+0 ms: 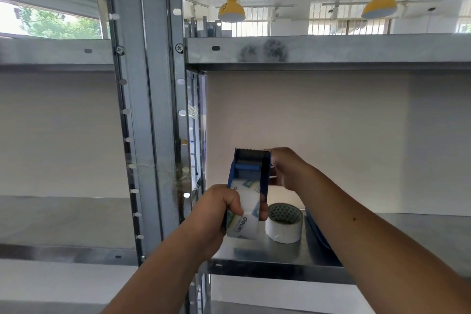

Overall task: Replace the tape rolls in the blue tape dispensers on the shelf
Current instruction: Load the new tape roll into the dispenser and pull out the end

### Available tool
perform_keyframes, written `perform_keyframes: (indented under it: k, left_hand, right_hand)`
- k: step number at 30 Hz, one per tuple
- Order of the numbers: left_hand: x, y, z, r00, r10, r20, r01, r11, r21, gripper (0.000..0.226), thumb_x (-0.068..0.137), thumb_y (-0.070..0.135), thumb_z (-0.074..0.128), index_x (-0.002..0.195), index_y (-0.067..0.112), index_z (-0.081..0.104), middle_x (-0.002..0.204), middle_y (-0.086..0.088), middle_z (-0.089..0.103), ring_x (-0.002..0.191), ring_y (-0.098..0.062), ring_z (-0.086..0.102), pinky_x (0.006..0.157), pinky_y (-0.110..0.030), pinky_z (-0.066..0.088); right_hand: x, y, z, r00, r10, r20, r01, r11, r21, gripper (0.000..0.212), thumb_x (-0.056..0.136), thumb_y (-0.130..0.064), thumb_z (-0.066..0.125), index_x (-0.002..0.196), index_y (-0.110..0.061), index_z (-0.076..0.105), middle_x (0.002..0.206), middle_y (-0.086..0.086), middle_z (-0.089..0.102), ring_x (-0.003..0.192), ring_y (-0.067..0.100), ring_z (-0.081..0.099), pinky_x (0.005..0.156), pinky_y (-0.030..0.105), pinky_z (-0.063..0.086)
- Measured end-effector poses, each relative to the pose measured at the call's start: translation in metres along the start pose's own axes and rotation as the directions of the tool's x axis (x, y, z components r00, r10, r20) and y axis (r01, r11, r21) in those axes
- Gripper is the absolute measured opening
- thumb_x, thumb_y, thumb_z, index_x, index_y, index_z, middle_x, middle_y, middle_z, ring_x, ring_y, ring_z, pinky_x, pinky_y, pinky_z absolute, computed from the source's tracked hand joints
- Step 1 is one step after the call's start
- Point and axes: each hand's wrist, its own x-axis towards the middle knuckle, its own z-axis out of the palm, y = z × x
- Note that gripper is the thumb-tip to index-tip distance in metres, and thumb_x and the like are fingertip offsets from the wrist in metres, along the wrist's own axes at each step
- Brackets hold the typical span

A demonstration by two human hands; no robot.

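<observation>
Left hand (pixel 216 214) is gripping tape roll (pixel 246 209) in blue dispenser (pixel 251 173), held above metal shelf (pixel 254 252); right hand (pixel 285 171) is pinching dispenser's far side. Spare white roll (pixel 284 223) is sitting near-right. Prob seating roll; next needs tape threaded thru cutter.

1. Tape dispenser (pixel 251 168): blue body, dark grey serrated blade bar at the top.
2. Tape roll (pixel 244 214) in the dispenser: clear to whitish, printed with dark blue lettering and small green-and-blue squares.
3. Spare roll (pixel 284 223) on the shelf: white outer face; inner core patterned with dark green triangles on a pale ground.
4. Shelf (pixel 254 252): bare silver-grey galvanised metal, with two dark smudges on the upper beam (pixel 262 52).
5. Second blue item (pixel 317 231) behind the right forearm: colour only; identity cannot be told.
6. Pendant lamps (pixel 231 9): yellow over white.
7. Back wall (pixel 331 135): plain off-white.
</observation>
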Motion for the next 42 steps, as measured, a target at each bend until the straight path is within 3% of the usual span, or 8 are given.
perform_keyframes:
  k: [6,11,15,22,28,32,37,42]
  left_hand:
    - [0.005,0.012,0.010,0.999,0.037,-0.032,-0.039,0.998,-0.056,0.069,0.036,0.012,0.053,0.101,-0.004,0.069,0.097,-0.026,0.068,0.084,-0.035,0.065,0.085,-0.044,0.048]
    - [0.010,0.018,0.011,0.994,0.112,0.007,-0.110,0.982,-0.156,0.053,0.050,0.014,0.053,0.096,-0.003,0.072,0.090,-0.023,0.072,0.078,-0.035,0.068,0.083,-0.043,0.054]
    - [0.019,0.022,0.003,0.986,0.167,-0.026,-0.168,0.955,-0.243,0.060,0.056,0.014,0.054,0.112,-0.002,0.067,0.099,-0.025,0.071,0.086,-0.038,0.068,0.079,-0.044,0.060]
    - [0.017,0.016,0.000,0.986,0.168,0.017,-0.161,0.963,-0.216,0.043,0.064,0.012,0.057,0.099,0.003,0.080,0.098,-0.025,0.076,0.085,-0.038,0.073,0.078,-0.046,0.063]
    - [0.016,0.008,0.003,0.932,0.195,-0.305,-0.185,0.981,0.061,0.017,0.095,0.024,0.066,0.086,0.015,0.077,0.090,-0.014,0.080,0.080,-0.028,0.077,0.080,-0.042,0.065]
    - [0.021,-0.007,0.002,0.867,0.355,-0.350,-0.279,0.927,0.250,0.040,0.100,0.041,0.061,0.067,0.027,0.079,0.065,0.009,0.077,0.053,-0.002,0.072,0.044,-0.013,0.050]
    - [0.023,-0.025,0.001,0.850,0.366,-0.379,-0.283,0.924,0.257,0.046,0.101,0.054,0.054,0.070,0.027,0.077,0.068,0.015,0.077,0.060,0.000,0.073,0.044,-0.010,0.050]
    - [0.033,-0.040,-0.006,0.841,0.359,-0.406,-0.252,0.922,0.292,0.033,0.102,0.040,0.059,0.084,0.017,0.075,0.074,0.006,0.080,0.065,-0.010,0.076,0.055,-0.018,0.059]
  right_hand:
    - [-0.011,0.020,0.006,0.972,0.069,0.226,-0.138,0.942,0.305,0.038,0.098,-0.014,0.043,0.070,-0.005,0.068,0.064,0.015,0.062,0.054,0.028,0.058,0.057,0.032,0.047]
    - [-0.025,0.026,0.002,0.946,0.027,0.322,-0.177,0.877,0.447,0.023,0.088,-0.014,0.042,0.070,-0.006,0.054,0.057,0.010,0.050,0.044,0.023,0.046,0.046,0.027,0.041]
    - [-0.048,0.037,0.009,0.865,-0.037,0.501,-0.235,0.852,0.468,0.055,0.093,-0.036,0.059,0.140,-0.007,0.058,0.122,0.016,0.040,0.116,0.038,0.050,0.093,0.056,0.055]
    - [-0.058,0.056,0.019,0.920,-0.007,0.392,-0.213,0.831,0.514,0.046,0.104,-0.044,0.051,0.113,-0.009,0.081,0.128,0.022,0.070,0.103,0.040,0.074,0.077,0.054,0.063]
    - [-0.062,0.077,0.032,0.929,0.149,0.338,-0.336,0.721,0.605,0.038,0.106,-0.031,0.056,0.118,-0.001,0.076,0.107,0.028,0.077,0.083,0.042,0.078,0.066,0.052,0.065]
    - [-0.064,0.083,0.040,0.943,0.164,0.288,-0.313,0.727,0.611,0.036,0.107,-0.027,0.055,0.114,0.001,0.076,0.101,0.026,0.079,0.080,0.039,0.079,0.063,0.048,0.065]
    - [-0.071,0.090,0.045,0.943,0.234,0.238,-0.328,0.778,0.535,0.027,0.105,-0.014,0.053,0.108,0.005,0.072,0.084,0.025,0.079,0.075,0.037,0.079,0.081,0.052,0.064]
    - [-0.075,0.090,0.052,0.924,0.282,0.258,-0.379,0.761,0.526,0.031,0.105,-0.003,0.041,0.122,0.009,0.063,0.124,0.034,0.066,0.112,0.046,0.067,0.105,0.059,0.051]
